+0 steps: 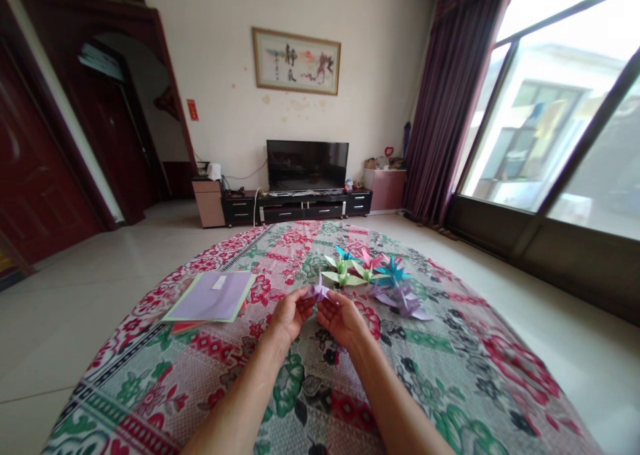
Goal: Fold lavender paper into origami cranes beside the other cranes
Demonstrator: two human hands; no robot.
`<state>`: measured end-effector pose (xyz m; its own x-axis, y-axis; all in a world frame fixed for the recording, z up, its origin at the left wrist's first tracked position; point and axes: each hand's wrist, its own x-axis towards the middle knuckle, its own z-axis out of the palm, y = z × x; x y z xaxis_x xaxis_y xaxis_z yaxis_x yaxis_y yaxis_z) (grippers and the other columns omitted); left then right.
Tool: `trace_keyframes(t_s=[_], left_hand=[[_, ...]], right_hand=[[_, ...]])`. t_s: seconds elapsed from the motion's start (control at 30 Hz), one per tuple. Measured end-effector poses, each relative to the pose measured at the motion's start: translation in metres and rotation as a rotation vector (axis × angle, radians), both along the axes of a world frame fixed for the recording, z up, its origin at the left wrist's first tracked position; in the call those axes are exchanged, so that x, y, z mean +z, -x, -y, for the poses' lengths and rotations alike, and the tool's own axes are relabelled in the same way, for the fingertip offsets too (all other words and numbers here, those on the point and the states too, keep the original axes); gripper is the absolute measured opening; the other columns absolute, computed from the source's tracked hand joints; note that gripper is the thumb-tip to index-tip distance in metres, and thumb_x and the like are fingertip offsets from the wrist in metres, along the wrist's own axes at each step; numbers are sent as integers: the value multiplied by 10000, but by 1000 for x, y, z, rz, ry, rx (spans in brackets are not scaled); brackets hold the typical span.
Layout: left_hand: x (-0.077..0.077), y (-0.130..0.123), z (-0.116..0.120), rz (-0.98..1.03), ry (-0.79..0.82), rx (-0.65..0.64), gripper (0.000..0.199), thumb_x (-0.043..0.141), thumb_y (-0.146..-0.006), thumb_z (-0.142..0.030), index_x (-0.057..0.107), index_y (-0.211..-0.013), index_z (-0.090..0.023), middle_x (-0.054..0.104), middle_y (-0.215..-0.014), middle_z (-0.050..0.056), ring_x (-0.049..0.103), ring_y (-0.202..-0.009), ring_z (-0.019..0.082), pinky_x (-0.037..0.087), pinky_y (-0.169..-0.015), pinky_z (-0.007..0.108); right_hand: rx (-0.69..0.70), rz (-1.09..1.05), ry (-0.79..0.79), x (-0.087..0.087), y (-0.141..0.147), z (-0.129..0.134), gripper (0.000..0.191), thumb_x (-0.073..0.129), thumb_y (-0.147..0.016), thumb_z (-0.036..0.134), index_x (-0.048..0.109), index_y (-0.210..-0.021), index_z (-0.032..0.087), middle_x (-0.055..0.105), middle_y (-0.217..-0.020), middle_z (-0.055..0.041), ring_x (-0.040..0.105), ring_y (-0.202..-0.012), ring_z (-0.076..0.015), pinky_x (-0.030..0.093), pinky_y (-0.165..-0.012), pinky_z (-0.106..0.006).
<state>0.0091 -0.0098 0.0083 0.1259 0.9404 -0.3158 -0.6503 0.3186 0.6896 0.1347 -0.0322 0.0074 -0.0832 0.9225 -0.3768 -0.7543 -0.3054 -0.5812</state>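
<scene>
A small purple paper crane [320, 291] is held between my two hands above the middle of the table. My left hand [292, 315] pinches its left side with thumb and fingers. On the other side, my right hand [342, 316] grips it the same way, with the fingers curled below. Just beyond and to the right lie several folded paper cranes: light green ones [344, 272], a pink one [371, 260], blue ones [393, 269] and purple ones [406, 300]. They overlap, so their exact outlines are hard to separate.
A stack of coloured paper sheets [207, 299], purple on top with a small white piece [219, 283], lies at the left. The round table wears a flowered cloth [295, 381]. Beyond it are a television [307, 166] on a low black cabinet [285, 211] and a curtain [440, 101].
</scene>
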Motion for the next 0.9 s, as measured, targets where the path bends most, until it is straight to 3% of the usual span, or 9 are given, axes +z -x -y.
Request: trace_keyframes(t_s=[0.9], left_hand=[[0, 0, 1, 26, 3, -18, 32, 578, -733, -109, 605, -747, -98, 648, -563, 38, 619, -482, 129, 446, -395, 183]], right_hand=[[22, -25, -7, -1, -1, -1, 70, 514, -778, 132, 584, -779, 129, 645, -565, -34, 623, -527, -129, 514, -541, -242]])
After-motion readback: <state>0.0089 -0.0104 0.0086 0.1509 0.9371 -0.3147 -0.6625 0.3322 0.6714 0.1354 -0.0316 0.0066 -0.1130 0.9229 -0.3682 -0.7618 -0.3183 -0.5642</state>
